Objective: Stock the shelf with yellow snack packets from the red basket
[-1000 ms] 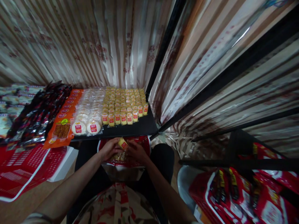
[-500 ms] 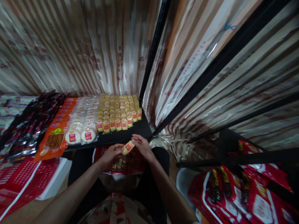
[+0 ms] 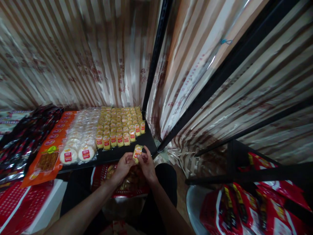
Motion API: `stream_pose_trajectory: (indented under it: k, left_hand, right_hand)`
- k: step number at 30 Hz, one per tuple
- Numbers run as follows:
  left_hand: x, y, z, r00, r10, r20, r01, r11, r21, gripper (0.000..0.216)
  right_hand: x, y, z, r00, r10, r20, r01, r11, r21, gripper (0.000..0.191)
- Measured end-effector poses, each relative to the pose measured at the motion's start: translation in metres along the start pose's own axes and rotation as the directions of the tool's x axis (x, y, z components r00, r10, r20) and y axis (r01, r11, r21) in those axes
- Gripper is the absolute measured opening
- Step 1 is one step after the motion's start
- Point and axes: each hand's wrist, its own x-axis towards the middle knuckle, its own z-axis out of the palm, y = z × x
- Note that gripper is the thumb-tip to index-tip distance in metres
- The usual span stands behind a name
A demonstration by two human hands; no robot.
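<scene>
Between my two hands is a small yellow wrapped snack cake (image 3: 137,152) with a red and white label, held nearly upright at the front edge of the black shelf (image 3: 107,158). My left hand (image 3: 126,164) pinches its lower left side. Fingers of my right hand (image 3: 146,163) grip it from the right. Just beyond stand rows of similar yellow snack cakes (image 3: 119,138), packed close together, with labels facing me. Below my hands, a red basket (image 3: 96,178) between my knees holds more yellow packs, partly hidden by my forearms.
Left along the shelf lie round white wrapped crackers (image 3: 86,153), an orange snack pouch (image 3: 55,147) and dark shiny packets (image 3: 31,137). A red perforated basket (image 3: 14,202) sits lower left. Black frame posts (image 3: 154,62) rise before striped sheeting. Red snack bags (image 3: 249,202) fill the lower right.
The snack cake has turned from tilted to nearly upright and moved up toward the shelf edge. My hands have come closer together around it. The view has shifted slightly.
</scene>
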Motion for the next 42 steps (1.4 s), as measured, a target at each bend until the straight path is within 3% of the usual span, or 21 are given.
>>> stream_pose_trajectory:
  k: [6,9,13,16,19,22,30,34,42]
  left_hand:
    - [0.027,0.007,0.008,0.994,0.103,0.046,-0.111,0.968,0.224,0.029]
    - [0.039,0.026,0.008,0.975,0.209,0.073,-0.221,0.889,0.402,0.039]
    - [0.056,0.056,0.01,0.961,0.263,0.088,-0.267,0.794,0.547,0.051]
    - [0.074,0.071,0.012,0.947,0.294,0.13,-0.317,0.788,0.527,0.047]
    - [0.095,0.082,0.011,0.946,0.316,0.075,-0.306,0.788,0.534,0.046]
    - [0.115,0.095,0.01,0.93,0.367,0.002,-0.307,0.777,0.55,0.044]
    - [0.15,0.126,0.005,0.923,0.382,-0.05,-0.291,0.778,0.557,0.044]
    - [0.167,0.13,0.003,0.913,0.398,-0.089,-0.289,0.785,0.547,0.042]
    - [0.185,0.138,0.003,0.879,0.468,-0.088,-0.36,0.774,0.521,0.04]
  right_hand:
    - [0.018,-0.01,-0.008,0.995,-0.09,-0.035,0.087,0.992,-0.09,0.043]
    - [0.031,-0.016,-0.013,0.985,-0.171,-0.012,0.165,0.962,-0.216,0.039]
    - [0.052,-0.021,-0.017,0.968,-0.252,0.008,0.241,0.915,-0.323,0.044]
    - [0.071,-0.025,-0.015,0.956,-0.293,0.001,0.278,0.907,-0.315,0.044]
    - [0.092,-0.03,-0.012,0.942,-0.332,-0.044,0.301,0.897,-0.324,0.046]
    - [0.118,-0.032,-0.007,0.931,-0.345,-0.119,0.261,0.857,-0.443,0.051]
    - [0.187,-0.031,0.0,0.97,-0.2,-0.135,0.102,0.849,-0.518,0.063]
    - [0.207,-0.031,-0.001,0.984,-0.134,-0.121,0.06,0.875,-0.481,0.066]
    - [0.223,-0.03,0.005,0.987,-0.141,-0.072,0.102,0.916,-0.389,0.066]
